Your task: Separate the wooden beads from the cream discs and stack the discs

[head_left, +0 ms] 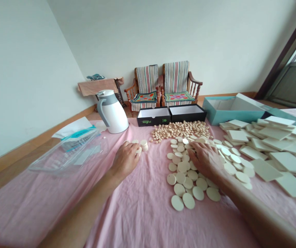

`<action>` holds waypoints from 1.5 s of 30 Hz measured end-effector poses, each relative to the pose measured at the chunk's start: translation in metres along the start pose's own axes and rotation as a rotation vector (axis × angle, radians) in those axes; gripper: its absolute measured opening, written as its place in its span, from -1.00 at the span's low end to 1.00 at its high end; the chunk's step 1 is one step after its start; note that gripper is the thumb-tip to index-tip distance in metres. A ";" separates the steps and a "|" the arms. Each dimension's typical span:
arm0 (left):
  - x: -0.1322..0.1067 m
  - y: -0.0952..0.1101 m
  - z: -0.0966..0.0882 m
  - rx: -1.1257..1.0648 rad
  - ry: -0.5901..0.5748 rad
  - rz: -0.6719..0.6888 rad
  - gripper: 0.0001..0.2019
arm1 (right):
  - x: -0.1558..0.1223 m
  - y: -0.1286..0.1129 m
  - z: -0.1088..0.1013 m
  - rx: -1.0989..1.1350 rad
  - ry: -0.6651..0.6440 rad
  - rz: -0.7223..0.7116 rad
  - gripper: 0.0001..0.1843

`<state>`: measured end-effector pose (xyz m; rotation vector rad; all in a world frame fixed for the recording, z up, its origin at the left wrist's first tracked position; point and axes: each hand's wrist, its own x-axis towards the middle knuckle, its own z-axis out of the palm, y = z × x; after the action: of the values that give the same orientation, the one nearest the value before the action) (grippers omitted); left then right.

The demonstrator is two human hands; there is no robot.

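Observation:
My left hand (pixel 126 157) rests on the pink cloth, its fingers curled round pale round wooden discs. A disc (pixel 138 150) shows at its fingertips, and a short stack of discs (pixel 144 145) stands just right of it. My right hand (pixel 205 156) lies over a spread of loose round discs (pixel 183 166), thumb apart from the fingers and fingertips down among the discs. Whether it pinches one is hidden. Many discs overlap toward me and to the right of this hand.
Beyond the discs lie small wooden beads (pixel 180 129) and two black boxes (pixel 153 116). Square wooden tiles (pixel 274 143) and a teal box (pixel 233 108) are at right. At left stand a white jug (pixel 115 113) and a clear plastic container (pixel 67 158). Two chairs (pixel 177 82) are behind.

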<state>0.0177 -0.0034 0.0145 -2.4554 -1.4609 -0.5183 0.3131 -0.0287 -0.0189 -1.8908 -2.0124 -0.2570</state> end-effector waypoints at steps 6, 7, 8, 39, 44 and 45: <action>-0.004 0.003 0.006 0.172 -0.067 -0.003 -0.86 | 0.000 0.001 0.002 0.012 0.000 -0.002 -0.61; -0.004 0.004 0.006 0.181 -0.073 -0.003 -0.85 | 0.001 0.002 0.002 0.011 0.003 -0.004 -0.61; -0.004 0.004 0.006 0.186 -0.075 -0.006 -0.84 | 0.001 0.002 0.002 0.011 0.008 -0.004 -0.61; -0.008 0.045 -0.002 -0.521 -0.169 0.242 -0.84 | 0.000 0.001 0.002 -0.010 0.014 0.000 -0.60; -0.017 0.072 0.001 -0.641 -0.301 0.417 -0.76 | 0.000 0.000 0.001 -0.002 0.016 -0.007 -0.60; -0.019 0.075 0.003 -0.623 -0.299 0.421 -0.76 | 0.000 0.000 0.001 -0.003 0.016 -0.005 -0.60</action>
<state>0.0759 -0.0524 0.0019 -3.3383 -0.8939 -0.5990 0.3131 -0.0288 -0.0198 -1.8798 -2.0081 -0.2756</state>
